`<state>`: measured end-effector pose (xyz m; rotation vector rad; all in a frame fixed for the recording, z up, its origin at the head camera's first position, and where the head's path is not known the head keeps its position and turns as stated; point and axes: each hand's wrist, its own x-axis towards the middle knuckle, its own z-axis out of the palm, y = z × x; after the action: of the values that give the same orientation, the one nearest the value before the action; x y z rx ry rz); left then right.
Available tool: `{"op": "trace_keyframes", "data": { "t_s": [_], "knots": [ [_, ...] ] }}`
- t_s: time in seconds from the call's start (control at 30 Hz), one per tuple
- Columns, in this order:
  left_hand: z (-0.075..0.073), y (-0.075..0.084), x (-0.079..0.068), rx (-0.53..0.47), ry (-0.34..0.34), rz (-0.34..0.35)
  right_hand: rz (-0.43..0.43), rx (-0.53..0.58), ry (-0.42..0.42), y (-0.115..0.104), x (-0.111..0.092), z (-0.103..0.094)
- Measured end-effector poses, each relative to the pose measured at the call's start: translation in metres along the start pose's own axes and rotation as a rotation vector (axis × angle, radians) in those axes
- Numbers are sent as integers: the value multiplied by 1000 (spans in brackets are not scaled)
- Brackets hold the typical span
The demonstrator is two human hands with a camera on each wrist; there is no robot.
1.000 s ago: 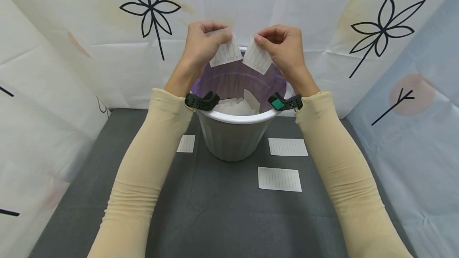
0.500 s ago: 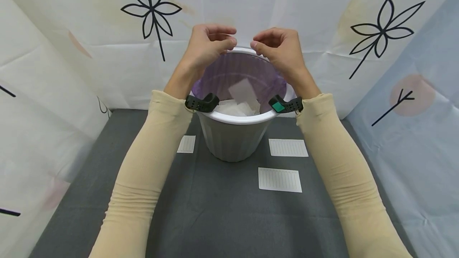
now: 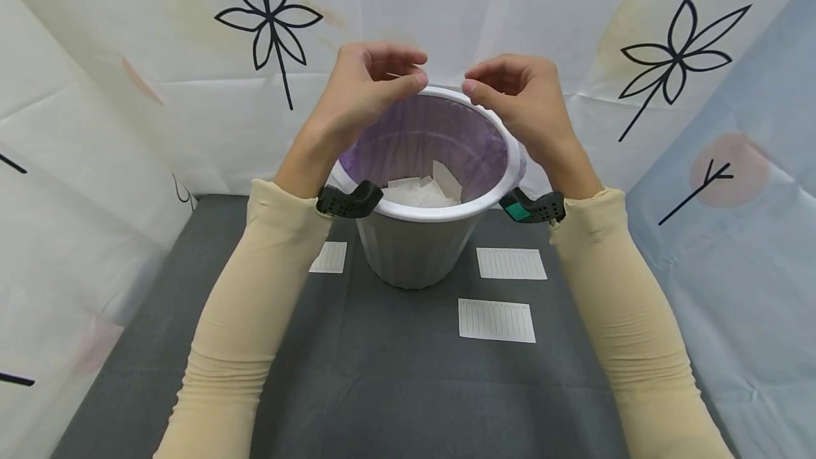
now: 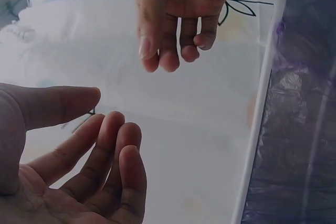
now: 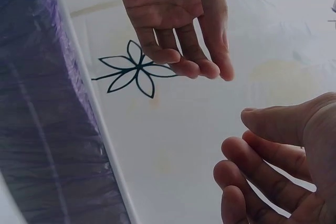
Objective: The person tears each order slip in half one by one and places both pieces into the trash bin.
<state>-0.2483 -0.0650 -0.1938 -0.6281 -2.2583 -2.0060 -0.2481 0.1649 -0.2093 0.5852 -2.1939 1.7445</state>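
Above the far rim of a white bin (image 3: 440,214) with a purple liner (image 3: 421,134), my two hands hang apart from each other. My left hand (image 3: 372,83) has loosely bent fingers and holds nothing; its wrist view shows a gap between thumb (image 4: 68,104) and fingers. My right hand (image 3: 525,101) is likewise relaxed, with nothing between its thumb (image 5: 273,123) and fingertips. White pieces of paper (image 3: 417,193) lie inside the bin, at the bottom of the liner as seen from above.
Two lined paper cards, a farther one (image 3: 511,263) and a nearer one (image 3: 497,320), lie right of the bin on the dark grey cloth (image 3: 395,388). Another card (image 3: 329,258) lies to its left, partly behind my sleeve. A white patterned curtain (image 3: 446,6) stands behind.
One second ago each hand pinched a piece of lined card over the bin. Both pieces were let go and fell in. My hands have since drawn apart slightly, the right one moving right.
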Motion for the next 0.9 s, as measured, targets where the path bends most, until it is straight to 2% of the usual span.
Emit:
{"op": "trace_keyframes", "data": {
  "t_s": [0.17,0.27,0.5,0.8,0.9],
  "knots": [
    [0,5,-20,20,-35,40,-55,34,-12,-3,-20,-7],
    [1,6,-34,22,-58,89,-74,66,-19,-5,-33,-12],
    [5,2,-69,64,-123,178,-98,29,-26,-6,-65,-21],
    [22,-7,-108,103,-229,232,-171,55,-76,1,-104,-29],
    [30,-10,-119,96,-253,235,-199,25,-84,6,-115,-32]
  ]
}}
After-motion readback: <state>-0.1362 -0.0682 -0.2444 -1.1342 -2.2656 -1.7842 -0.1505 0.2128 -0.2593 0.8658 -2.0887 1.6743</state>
